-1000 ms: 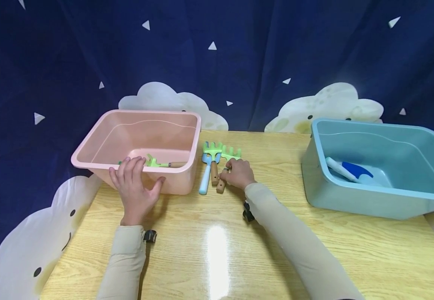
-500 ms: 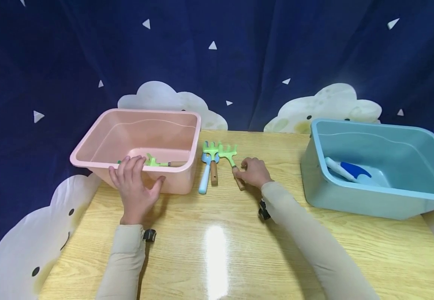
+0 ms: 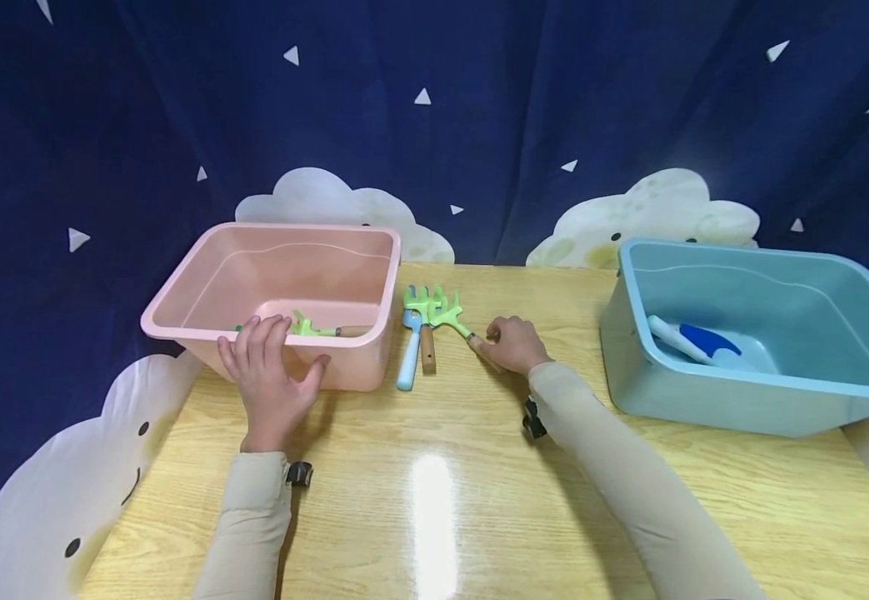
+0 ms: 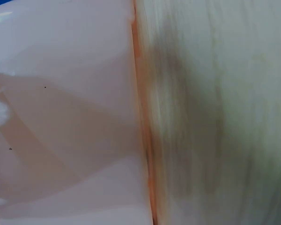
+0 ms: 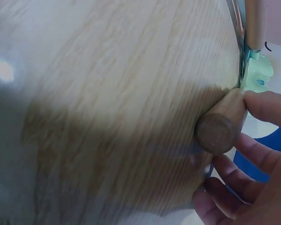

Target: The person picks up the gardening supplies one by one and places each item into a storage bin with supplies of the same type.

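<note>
My left hand (image 3: pixel 272 379) grips the near rim of the pink tub (image 3: pixel 359 360), fingers over the edge and thumb against the outer wall. Only the tub's wall (image 4: pixel 75 117) and tabletop fill most of the left wrist view. Between thumb and fingers, my right hand (image 3: pixel 515 343) pinches the wooden handle (image 5: pixel 218 131) of a small green toy rake (image 3: pixel 447 313). The rake's tines overlap a second green rake with a wooden handle (image 3: pixel 427 350). Under that one lies a blue tool with a pale blue handle (image 3: pixel 408 364).
Inside the pink tub lies a green tool with a wooden handle (image 3: pixel 317 332). At the right stands a blue tub (image 3: pixel 734 404) containing a white-handled tool (image 3: pixel 677 338) and a dark blue piece (image 3: pixel 710 340). A navy curtain (image 3: pixel 479 125) hangs behind the wooden table (image 3: pixel 359 517).
My right hand has moved right with the rake's handle, swinging its end rightward while the tines shifted left over the other rake. My left hand has stayed on the tub rim.
</note>
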The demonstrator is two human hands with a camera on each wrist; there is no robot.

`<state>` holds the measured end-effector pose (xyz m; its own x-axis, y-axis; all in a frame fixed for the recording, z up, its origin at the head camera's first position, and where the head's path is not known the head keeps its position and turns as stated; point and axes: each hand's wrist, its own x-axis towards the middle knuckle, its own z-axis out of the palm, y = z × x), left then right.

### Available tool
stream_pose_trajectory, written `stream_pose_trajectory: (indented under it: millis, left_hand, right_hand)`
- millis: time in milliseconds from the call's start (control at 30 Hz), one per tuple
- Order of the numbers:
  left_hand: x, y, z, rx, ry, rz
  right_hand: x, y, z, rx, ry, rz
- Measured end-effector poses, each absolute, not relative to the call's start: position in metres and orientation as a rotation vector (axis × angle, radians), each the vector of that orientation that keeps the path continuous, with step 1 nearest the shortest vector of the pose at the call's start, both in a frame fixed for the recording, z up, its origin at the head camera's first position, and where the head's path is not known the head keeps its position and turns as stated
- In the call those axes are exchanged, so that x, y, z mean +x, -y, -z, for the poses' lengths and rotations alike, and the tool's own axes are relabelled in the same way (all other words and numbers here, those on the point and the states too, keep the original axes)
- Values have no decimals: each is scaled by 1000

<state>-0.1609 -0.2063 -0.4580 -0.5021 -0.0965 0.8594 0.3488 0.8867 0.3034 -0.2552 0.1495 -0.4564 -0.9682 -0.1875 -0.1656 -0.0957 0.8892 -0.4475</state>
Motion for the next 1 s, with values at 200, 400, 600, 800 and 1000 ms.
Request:
stream_pose_trajectory:
  millis: [200,400,600,800,1000]
  left_hand:
    - [-159,207,458,-180,2043,557]
    - [-159,208,458,-177,2037,567]
    - [-161,207,457,-190,2032,563]
    - [-161,206,458,-181,2032,564]
    - [-161,205,458,-184,2018,563]
  right_hand:
    - [-254,-149,456,-244,-2834,627]
    - [-254,-147,455,-251,-2808,589]
    - [-253,-146,458,-223,-2806,549]
    - [-254,-146,455,-200,-2769,567]
    - [-255,-153,451,-198,-2695,647]
